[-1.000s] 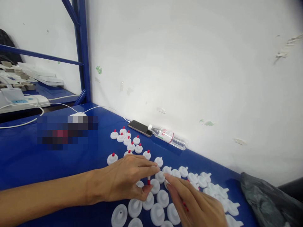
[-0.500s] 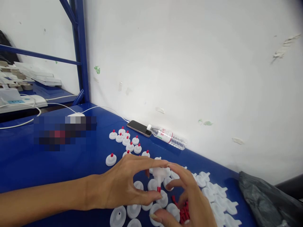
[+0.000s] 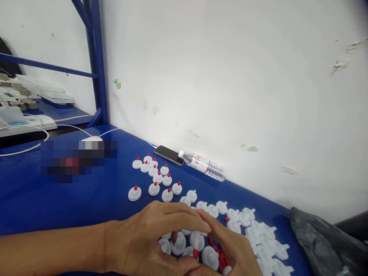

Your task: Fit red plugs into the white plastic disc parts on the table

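A translucent white nozzle cap [image 3: 197, 241] is upside down between my hands, its spout pointing down with a red tip [image 3: 196, 253] on the end. My left hand [image 3: 143, 237] grips it, fingers over the base and thumb low by the tip. Closed round the other side is my right hand [image 3: 237, 247], its fingertips meeting the left ones and its thumb beside the left thumb; its exact contact is partly hidden. Loose white caps [image 3: 210, 257] lie beneath and around both hands. A pile of small red tips [image 3: 222, 260] shows beside my right palm.
Several red-tipped white caps [image 3: 157, 178] stand upright beyond my left hand. More plain caps [image 3: 266, 239] lie at right, near a dark plastic bag [image 3: 322, 237]. A phone [image 3: 169, 155] and a water bottle [image 3: 202, 165] lie along the wall. A blue post [image 3: 97, 61] rises at left.
Both hands have moved down and closer together, bringing the nozzle cap lower. My right thumb has come up to the left thumb. More caps beyond the hands are now uncovered.
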The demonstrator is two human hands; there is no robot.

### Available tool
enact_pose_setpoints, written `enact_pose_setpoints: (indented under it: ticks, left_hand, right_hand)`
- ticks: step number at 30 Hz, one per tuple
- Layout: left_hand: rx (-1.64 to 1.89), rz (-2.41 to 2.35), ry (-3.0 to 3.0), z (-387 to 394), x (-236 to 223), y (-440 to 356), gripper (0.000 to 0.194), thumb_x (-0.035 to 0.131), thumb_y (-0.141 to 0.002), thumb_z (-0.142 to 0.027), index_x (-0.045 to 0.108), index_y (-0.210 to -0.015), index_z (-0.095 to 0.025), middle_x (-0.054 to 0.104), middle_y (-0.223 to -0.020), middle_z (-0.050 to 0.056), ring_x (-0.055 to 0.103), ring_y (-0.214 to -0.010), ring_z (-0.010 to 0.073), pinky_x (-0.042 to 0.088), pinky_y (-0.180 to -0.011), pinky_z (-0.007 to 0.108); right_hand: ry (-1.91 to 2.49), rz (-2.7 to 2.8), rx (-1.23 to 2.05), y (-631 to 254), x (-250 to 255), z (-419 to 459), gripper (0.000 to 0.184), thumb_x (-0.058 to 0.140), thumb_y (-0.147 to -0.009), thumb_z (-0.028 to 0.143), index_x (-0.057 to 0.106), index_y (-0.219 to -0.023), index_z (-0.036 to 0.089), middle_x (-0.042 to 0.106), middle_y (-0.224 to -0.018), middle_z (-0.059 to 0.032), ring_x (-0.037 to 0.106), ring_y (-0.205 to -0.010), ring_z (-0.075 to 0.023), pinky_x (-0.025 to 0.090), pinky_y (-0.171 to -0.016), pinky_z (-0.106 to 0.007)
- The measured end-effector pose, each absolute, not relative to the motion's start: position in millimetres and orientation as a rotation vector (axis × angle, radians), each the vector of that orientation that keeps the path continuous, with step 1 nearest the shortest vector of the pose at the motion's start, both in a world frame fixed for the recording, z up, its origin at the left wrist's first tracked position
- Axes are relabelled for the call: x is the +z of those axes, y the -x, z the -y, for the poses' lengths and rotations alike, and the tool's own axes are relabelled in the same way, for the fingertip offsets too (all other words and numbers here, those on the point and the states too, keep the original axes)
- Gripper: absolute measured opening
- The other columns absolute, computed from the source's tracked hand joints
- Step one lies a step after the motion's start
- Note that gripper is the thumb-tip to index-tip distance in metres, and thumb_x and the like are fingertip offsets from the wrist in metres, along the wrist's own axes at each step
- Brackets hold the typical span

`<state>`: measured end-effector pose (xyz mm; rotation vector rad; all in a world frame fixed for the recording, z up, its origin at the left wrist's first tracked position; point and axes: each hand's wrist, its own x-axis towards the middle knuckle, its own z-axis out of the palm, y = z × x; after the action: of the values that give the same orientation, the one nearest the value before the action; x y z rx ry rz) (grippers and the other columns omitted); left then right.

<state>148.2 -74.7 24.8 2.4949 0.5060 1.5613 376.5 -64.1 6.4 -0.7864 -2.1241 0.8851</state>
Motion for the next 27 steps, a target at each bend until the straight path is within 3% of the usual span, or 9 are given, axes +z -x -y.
enact_pose_setpoints:
  ticks: [4,8,11,15,19,21,23,27]
  left_hand:
    - [1.54,-0.37,-2.44,71.7,19.2,-151.8,0.055,0.082,-0.074,-0.013,0.058,-0.124,-0.011,0.072,-0.108,0.01,0.072,-0.097,0.017,0.058,-0.088,0.017]
    - [1.491,-0.336,-2.415,69.7,15.7,-149.4,0.057,0.079,-0.076,-0.01,0.055,-0.128,-0.012,0.072,-0.111,0.011,0.071,-0.099,0.0188,0.06,-0.088,0.022]
    - [1.465,-0.357,-2.435,70.8,17.2,-147.2,0.056,0.079,-0.079,-0.011,0.053,-0.129,-0.013,0.071,-0.112,0.01,0.07,-0.099,0.0189,0.059,-0.089,0.023]
    - [1.488,-0.445,-2.398,74.9,22.7,-146.2,0.058,0.081,-0.079,-0.011,0.053,-0.13,-0.015,0.066,-0.115,0.011,0.063,-0.107,0.0205,0.059,-0.083,0.023]
    - [1.442,-0.703,-2.354,78.5,25.1,-144.9,0.06,0.084,-0.074,-0.012,0.056,-0.126,-0.022,0.059,-0.114,0.006,0.06,-0.1,0.0184,0.056,-0.076,0.024]
    - [1.435,-0.761,-2.39,78.8,24.4,-144.2,0.061,0.085,-0.072,-0.016,0.056,-0.125,-0.024,0.058,-0.113,0.005,0.06,-0.095,0.0173,0.055,-0.078,0.027]
    - [1.446,-0.785,-2.46,77.8,23.0,-144.0,0.065,0.086,-0.07,-0.021,0.056,-0.127,-0.024,0.059,-0.118,0.006,0.061,-0.104,0.0201,0.055,-0.084,0.029]
    - [1.524,-0.632,-2.504,74.8,17.6,-145.8,0.091,0.089,-0.064,-0.024,0.044,-0.143,-0.018,0.064,-0.13,0.01,0.063,-0.116,0.0216,0.051,-0.102,0.024]
  right_hand:
    - [0.77,2.065,0.969,-371.2,11.7,66.6,0.088,0.092,-0.062,0.029,0.051,-0.135,0.057,0.064,-0.13,0.014,0.065,-0.114,-0.0259,0.055,-0.09,-0.02]
    - [0.789,1.966,1.019,-366.4,10.3,69.5,0.083,0.093,-0.06,0.029,0.058,-0.13,0.055,0.068,-0.125,0.0125,0.067,-0.112,-0.0247,0.053,-0.09,-0.019]
    - [0.773,1.906,1.03,-364.9,7.0,70.3,0.081,0.09,-0.063,0.026,0.058,-0.132,0.052,0.068,-0.126,0.0091,0.066,-0.113,-0.0267,0.054,-0.092,-0.024]
    - [0.752,1.947,1.098,-366.3,6.9,71.0,0.085,0.082,-0.071,0.018,0.047,-0.139,0.056,0.061,-0.137,0.009,0.063,-0.118,-0.0281,0.055,-0.094,-0.034]
    - [0.842,1.949,1.075,-370.7,4.1,73.1,0.081,0.085,-0.068,0.021,0.054,-0.137,0.051,0.069,-0.127,0.0063,0.066,-0.114,-0.0304,0.056,-0.094,-0.037]
    - [0.916,1.942,0.997,-372.9,0.4,73.8,0.077,0.088,-0.064,0.024,0.06,-0.132,0.047,0.071,-0.123,0.0038,0.068,-0.11,-0.0305,0.058,-0.092,-0.035]
    - [0.956,1.945,0.917,-373.7,-2.5,74.1,0.073,0.09,-0.062,0.028,0.065,-0.129,0.042,0.072,-0.122,0.0007,0.071,-0.107,-0.0308,0.06,-0.088,-0.033]
    - [0.838,1.98,0.875,-369.3,-0.5,75.0,0.061,0.083,-0.073,0.043,0.063,-0.131,0.043,0.07,-0.125,0.0,0.069,-0.111,-0.031,0.06,-0.089,-0.037]
